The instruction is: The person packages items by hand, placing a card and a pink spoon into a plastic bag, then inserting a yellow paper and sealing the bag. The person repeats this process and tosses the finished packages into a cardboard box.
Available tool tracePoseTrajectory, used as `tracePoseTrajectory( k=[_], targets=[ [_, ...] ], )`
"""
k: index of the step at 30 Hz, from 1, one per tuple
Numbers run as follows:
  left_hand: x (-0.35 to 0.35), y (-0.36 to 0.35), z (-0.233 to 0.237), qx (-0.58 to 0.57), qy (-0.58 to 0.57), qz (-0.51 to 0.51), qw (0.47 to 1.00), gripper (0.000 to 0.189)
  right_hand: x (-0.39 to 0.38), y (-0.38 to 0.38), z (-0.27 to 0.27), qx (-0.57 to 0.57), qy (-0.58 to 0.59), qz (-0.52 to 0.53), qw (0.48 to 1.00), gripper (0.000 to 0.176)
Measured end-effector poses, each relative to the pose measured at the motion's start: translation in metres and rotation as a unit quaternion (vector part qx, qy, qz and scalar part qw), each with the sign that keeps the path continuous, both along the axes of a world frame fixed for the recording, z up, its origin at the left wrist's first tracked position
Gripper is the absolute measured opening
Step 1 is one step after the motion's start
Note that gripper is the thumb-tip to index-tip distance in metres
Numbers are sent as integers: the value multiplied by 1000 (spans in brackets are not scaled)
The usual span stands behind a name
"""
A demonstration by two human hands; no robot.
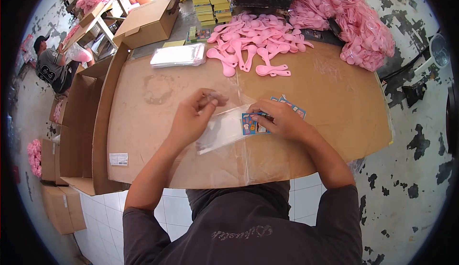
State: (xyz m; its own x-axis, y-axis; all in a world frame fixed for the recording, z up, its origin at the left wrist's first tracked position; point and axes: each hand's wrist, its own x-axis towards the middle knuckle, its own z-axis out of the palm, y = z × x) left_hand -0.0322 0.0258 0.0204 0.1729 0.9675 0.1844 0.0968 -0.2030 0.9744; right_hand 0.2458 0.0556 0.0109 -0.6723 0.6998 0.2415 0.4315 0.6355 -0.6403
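Over the cardboard-covered table (pixel 191 169), my left hand (pixel 193 116) is closed in a pinch on the edge of a clear plastic bag (pixel 222 131). The bag lies slanted between my two hands. My right hand (pixel 279 119) is closed on a blue printed card (pixel 247 124) at the bag's right end. More blue cards (pixel 299 111) show behind the right hand's fingers. Whether the held card is inside the bag or on top of it, I cannot tell.
Pink spoons (pixel 253 40) lie heaped at the back, beside a stack of clear bags (pixel 178 55). Card stacks (pixel 202 2) and bagged pink spoons (pixel 366 40) stand behind. Open cardboard boxes (pixel 79 126) line the left edge. A person (pixel 52 64) sits far left.
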Motion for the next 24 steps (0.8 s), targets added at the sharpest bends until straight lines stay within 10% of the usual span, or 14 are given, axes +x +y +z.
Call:
tracePoseTrajectory(
  k=[12,24],
  targets=[
    [18,-15,7,-195,-46,-101,975,26,-3,-3,27,-153,310,-122,930,22],
    [34,-24,10,-133,53,-168,975,21,-3,-6,58,137,7,84,987,28]
  ],
)
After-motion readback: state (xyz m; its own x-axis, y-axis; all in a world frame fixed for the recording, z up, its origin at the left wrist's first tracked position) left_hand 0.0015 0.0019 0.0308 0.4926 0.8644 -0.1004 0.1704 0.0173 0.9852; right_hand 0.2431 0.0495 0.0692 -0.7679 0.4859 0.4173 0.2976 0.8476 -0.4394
